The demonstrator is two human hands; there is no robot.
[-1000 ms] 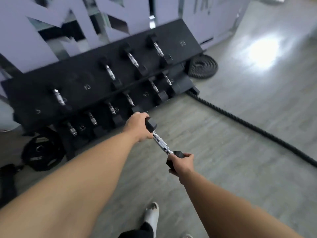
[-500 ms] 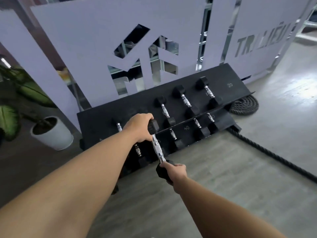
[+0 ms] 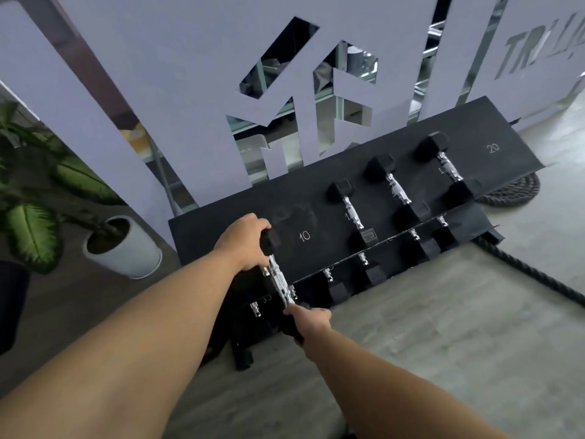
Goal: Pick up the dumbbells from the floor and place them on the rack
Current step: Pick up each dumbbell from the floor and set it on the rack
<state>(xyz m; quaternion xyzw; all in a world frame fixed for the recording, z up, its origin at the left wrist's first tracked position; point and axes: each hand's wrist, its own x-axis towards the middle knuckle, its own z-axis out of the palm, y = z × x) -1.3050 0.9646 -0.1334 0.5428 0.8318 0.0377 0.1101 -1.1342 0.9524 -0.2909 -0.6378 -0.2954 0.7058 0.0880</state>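
Both hands are carrying one dumbbell (image 3: 280, 282) over the rack (image 3: 395, 160), near its left end by the "10" mark: left hand (image 3: 245, 242) is wrapping the far head, right hand (image 3: 308, 318) closing on the near head. Three are sitting on the top shelf; this one isn't seated yet.

A gym is shown. A black tiered rack (image 3: 319, 198) marked with weight numbers fills the centre of the frame and is lined with dumbbells (image 3: 397, 186). A battle rope (image 3: 538, 274) is laid over the grey floor at right, and a potted plant (image 3: 123, 248) is seen at left.
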